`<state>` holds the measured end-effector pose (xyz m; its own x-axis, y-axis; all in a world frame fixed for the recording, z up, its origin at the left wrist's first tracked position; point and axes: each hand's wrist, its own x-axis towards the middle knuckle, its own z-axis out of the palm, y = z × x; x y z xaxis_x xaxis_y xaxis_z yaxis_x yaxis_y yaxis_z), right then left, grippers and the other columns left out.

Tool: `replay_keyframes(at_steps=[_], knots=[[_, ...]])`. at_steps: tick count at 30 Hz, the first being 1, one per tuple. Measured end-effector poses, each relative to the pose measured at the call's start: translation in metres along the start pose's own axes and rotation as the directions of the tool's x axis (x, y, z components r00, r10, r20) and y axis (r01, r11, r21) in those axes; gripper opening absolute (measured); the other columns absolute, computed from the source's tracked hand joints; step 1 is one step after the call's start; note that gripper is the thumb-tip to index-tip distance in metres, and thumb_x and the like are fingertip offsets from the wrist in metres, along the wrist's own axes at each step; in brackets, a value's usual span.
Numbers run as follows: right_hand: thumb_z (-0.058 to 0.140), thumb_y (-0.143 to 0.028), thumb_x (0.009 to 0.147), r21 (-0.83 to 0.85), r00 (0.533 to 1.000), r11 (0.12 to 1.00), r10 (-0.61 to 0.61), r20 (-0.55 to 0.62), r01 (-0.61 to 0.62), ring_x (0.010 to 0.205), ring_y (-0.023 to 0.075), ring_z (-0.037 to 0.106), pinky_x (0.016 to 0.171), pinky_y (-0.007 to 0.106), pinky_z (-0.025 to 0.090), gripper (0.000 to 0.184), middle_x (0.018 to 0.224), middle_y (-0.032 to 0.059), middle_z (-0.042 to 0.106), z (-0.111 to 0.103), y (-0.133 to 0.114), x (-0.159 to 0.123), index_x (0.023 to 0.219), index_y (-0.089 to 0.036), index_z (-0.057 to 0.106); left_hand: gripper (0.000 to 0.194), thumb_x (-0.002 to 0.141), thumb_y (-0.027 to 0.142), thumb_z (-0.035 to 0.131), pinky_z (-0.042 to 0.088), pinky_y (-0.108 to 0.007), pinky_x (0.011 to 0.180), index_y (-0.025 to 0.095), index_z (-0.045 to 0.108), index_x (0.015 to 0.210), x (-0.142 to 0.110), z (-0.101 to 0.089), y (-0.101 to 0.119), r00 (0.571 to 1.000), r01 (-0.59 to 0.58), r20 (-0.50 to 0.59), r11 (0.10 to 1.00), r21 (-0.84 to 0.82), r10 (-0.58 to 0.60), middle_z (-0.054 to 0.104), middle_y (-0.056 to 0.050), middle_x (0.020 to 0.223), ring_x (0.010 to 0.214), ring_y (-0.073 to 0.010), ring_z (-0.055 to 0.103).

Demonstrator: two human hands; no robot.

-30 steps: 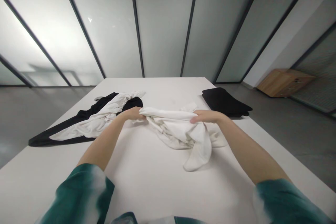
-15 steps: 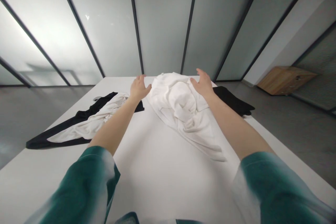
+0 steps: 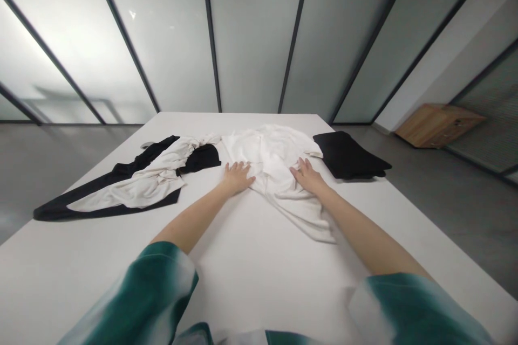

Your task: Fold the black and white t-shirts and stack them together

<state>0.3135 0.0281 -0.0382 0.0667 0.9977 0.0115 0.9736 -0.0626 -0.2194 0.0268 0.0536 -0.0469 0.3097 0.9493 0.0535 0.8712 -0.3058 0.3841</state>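
A crumpled white garment [image 3: 275, 164] lies spread on the white table [image 3: 251, 275], a little beyond its middle. My left hand [image 3: 237, 177] rests flat on the garment's left edge with the fingers stretched out. My right hand [image 3: 306, 175] lies flat on the garment's right part, fingers spread. Neither hand grips the cloth. Both forearms are bare, with green and white sleeves pushed up near the camera.
To the left lies a long black garment [image 3: 105, 186] with another white one [image 3: 141, 183] draped over it. A folded black cloth [image 3: 348, 156] sits at the right, near the table's edge. Glass wall panels stand behind; a wooden cabinet [image 3: 439, 125] is on the floor at right.
The white garment went from bunched in both hands, through a toss toward the far end, to lying spread on the table. Both hands have let go and now press flat on it.
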Motion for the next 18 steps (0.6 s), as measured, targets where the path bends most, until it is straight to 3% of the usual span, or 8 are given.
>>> replay_keyframes(at_steps=[2, 5, 7, 9, 11, 12, 15, 18], knots=[[0.025, -0.057, 0.098, -0.034, 1.0, 0.999, 0.0, -0.002, 0.0, 0.14, 0.0354, 0.039, 0.105, 0.049, 0.038, 0.073, 0.158, 0.0244, 0.027, -0.003, 0.002, -0.01, 0.155, -0.011, 0.025, 0.052, 0.088, 0.042, 0.055, 0.004, -0.06, 0.117, 0.028, 0.054, 0.138, 0.001, -0.009, -0.019, 0.999, -0.008, 0.046, 0.998, 0.07, 0.005, 0.04, -0.013, 0.155, 0.146, -0.0368, 0.026], [0.029, -0.056, 0.097, -0.101, 0.999, 0.994, -0.038, 0.012, 0.039, 0.133, 0.0374, 0.045, 0.102, 0.052, 0.038, 0.071, 0.149, 0.0248, 0.043, -0.006, 0.003, -0.026, 0.152, -0.011, 0.031, 0.049, 0.092, 0.033, 0.046, 0.009, -0.06, 0.117, 0.03, 0.051, 0.141, -0.001, -0.028, -0.05, 0.997, -0.01, 0.075, 0.98, 0.201, -0.005, 0.041, -0.01, 0.154, 0.147, -0.0347, 0.026], [0.034, -0.055, 0.096, -0.149, 0.999, 0.988, -0.044, 0.006, 0.044, 0.128, 0.0388, 0.049, 0.1, 0.053, 0.038, 0.071, 0.142, 0.026, 0.05, -0.008, 0.001, -0.035, 0.15, -0.01, 0.035, 0.048, 0.092, 0.027, 0.043, 0.01, -0.059, 0.116, 0.029, 0.052, 0.139, -0.003, -0.042, -0.067, 0.999, 0.026, 0.02, 0.956, 0.292, -0.033, 0.045, -0.011, 0.151, 0.146, -0.0343, 0.027], [0.04, -0.055, 0.095, -0.192, 0.998, 0.98, -0.059, 0.004, 0.059, 0.124, 0.0389, 0.052, 0.099, 0.051, 0.039, 0.069, 0.136, 0.0269, 0.055, -0.012, -0.003, -0.043, 0.146, -0.009, 0.041, 0.045, 0.091, 0.023, 0.043, 0.013, -0.057, 0.116, 0.024, 0.055, 0.135, -0.008, -0.055, -0.074, 0.99, 0.099, -0.133, 0.927, 0.362, -0.054, 0.048, -0.015, 0.146, 0.143, -0.0348, 0.031], [0.042, -0.053, 0.095, -0.211, 0.993, 0.97, -0.112, 0.039, 0.117, 0.118, 0.0362, 0.057, 0.097, 0.046, 0.041, 0.06, 0.127, 0.024, 0.063, -0.017, -0.006, -0.046, 0.138, -0.012, 0.051, 0.041, 0.089, 0.024, 0.046, 0.022, -0.054, 0.113, 0.019, 0.059, 0.127, -0.013, -0.064, -0.071, 0.959, 0.168, -0.278, 0.912, 0.375, -0.062, 0.054, -0.018, 0.138, 0.137, -0.0355, 0.038], [0.042, -0.052, 0.095, -0.209, 0.988, 0.966, -0.144, 0.057, 0.153, 0.114, 0.0343, 0.06, 0.096, 0.043, 0.042, 0.055, 0.122, 0.0215, 0.066, -0.019, -0.007, -0.046, 0.134, -0.014, 0.056, 0.038, 0.089, 0.026, 0.046, 0.029, -0.051, 0.11, 0.017, 0.06, 0.123, -0.016, -0.066, -0.066, 0.952, 0.175, -0.298, 0.915, 0.364, -0.064, 0.057, -0.019, 0.131, 0.131, -0.0351, 0.044], [0.039, -0.045, 0.097, -0.169, 0.961, 0.946, -0.271, 0.053, 0.276, 0.112, 0.0299, 0.062, 0.097, 0.04, 0.042, 0.045, 0.12, 0.0158, 0.068, -0.024, -0.003, -0.039, 0.125, -0.018, 0.063, 0.035, 0.093, 0.038, 0.043, 0.043, -0.043, 0.097, 0.018, 0.064, 0.111, -0.028, -0.059, -0.044, 0.987, 0.105, -0.155, 0.934, 0.341, -0.054, 0.066, -0.015, 0.113, 0.113, -0.0308, 0.058], [0.037, -0.037, 0.099, -0.116, 0.935, 0.929, -0.353, 0.018, 0.353, 0.123, 0.0272, 0.055, 0.103, 0.039, 0.04, 0.042, 0.135, 0.0132, 0.061, -0.017, 0.006, -0.029, 0.127, -0.018, 0.061, 0.046, 0.095, 0.049, 0.037, 0.044, -0.044, 0.099, 0.017, 0.066, 0.113, -0.04, -0.044, -0.024, 0.999, 0.042, -0.045, 0.931, 0.361, -0.028, 0.066, -0.014, 0.118, 0.113, -0.0291, 0.059]])
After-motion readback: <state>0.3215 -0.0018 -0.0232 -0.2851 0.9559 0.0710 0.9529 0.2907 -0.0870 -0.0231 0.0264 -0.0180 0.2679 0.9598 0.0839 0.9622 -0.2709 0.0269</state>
